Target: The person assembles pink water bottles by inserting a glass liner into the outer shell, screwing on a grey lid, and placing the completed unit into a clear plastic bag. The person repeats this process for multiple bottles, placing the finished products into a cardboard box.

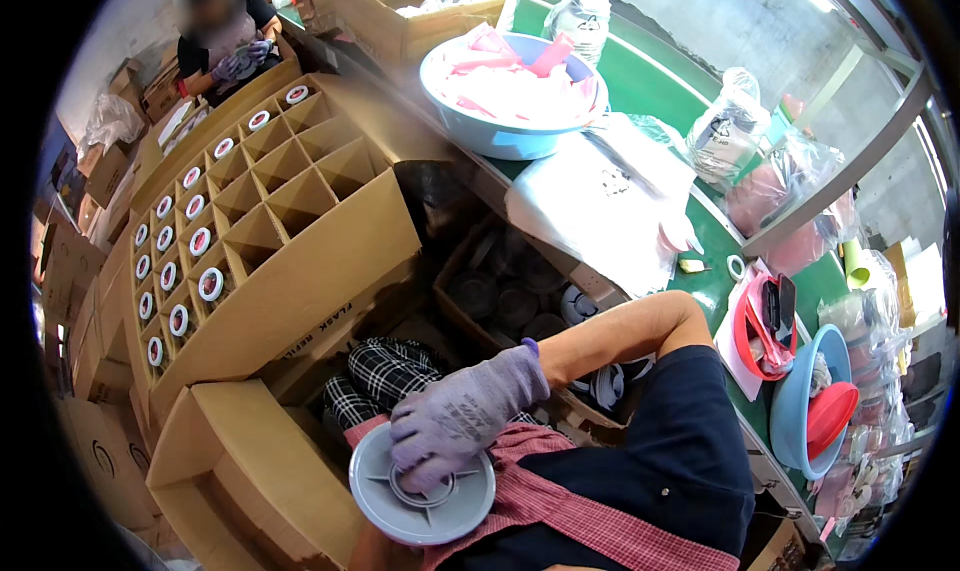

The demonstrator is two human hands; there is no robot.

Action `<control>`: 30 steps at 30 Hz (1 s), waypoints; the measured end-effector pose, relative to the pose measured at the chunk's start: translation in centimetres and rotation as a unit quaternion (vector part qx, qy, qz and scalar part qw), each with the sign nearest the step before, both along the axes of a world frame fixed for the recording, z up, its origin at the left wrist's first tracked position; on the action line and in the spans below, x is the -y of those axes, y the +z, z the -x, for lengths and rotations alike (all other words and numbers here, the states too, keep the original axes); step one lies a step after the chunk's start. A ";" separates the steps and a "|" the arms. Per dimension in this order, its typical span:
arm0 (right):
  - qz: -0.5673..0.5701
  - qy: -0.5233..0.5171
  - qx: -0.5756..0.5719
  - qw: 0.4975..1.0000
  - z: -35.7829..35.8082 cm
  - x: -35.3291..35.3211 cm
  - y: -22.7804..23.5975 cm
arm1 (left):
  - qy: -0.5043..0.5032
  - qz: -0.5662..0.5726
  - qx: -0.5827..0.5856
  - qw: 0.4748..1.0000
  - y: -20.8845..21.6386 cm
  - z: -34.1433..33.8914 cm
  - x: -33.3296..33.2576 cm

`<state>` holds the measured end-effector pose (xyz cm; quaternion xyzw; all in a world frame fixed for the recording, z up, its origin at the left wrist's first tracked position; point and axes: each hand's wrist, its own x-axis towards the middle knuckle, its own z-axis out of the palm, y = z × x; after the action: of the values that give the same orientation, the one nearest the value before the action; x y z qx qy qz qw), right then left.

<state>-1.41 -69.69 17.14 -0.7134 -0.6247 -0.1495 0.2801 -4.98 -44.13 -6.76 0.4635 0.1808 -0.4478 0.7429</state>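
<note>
A grey round plastic piece [375, 491], with a raised ring and ribs at its centre, is held close above my lap. My right hand [455, 411], in a grey-purple glove, reaches over its top. The fingers are bent down and gripping at the central ring; their tips are partly hidden. My left forearm [385, 551] comes up from the lower edge beneath the disc, which hides the left hand and its fingers. Below the disc are my red checked apron [560, 481] and a black-and-white plaid cloth [390, 371].
A divided carton [345, 226] holds several white-topped items. An open carton [240, 401] stands nearer; another box holds round dark parts [510, 291]. On the green table [640, 56] are a blue basin [500, 141] of pink pieces and bagged goods. Another person [235, 41] sits far left.
</note>
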 end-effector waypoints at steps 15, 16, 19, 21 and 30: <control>0.001 -0.276 -0.270 0.922 -1.3 2.8 -6.5 | 0.189 -0.142 0.129 0.963 3.0 0.4 -5.1; -0.002 -0.292 -0.311 0.905 -1.9 3.7 -7.2 | 0.193 -0.166 0.165 0.953 3.6 0.8 -5.1; 0.120 -0.593 -0.118 0.787 -3.0 9.2 -7.9 | 0.188 -0.270 0.337 0.882 5.1 3.2 -4.5; 0.174 -0.772 -0.076 0.607 -3.5 15.5 -7.7 | 0.173 -0.322 0.409 0.836 5.9 4.9 -4.1; -0.004 -0.721 -0.316 0.617 0.4 30.9 -10.1 | 0.125 -0.165 0.275 0.939 6.3 0.5 -9.1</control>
<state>-1.77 -100.56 7.02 -0.9366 0.2179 -0.0709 0.2651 -5.46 -35.04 -0.41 0.6583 0.0971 -0.1703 0.7268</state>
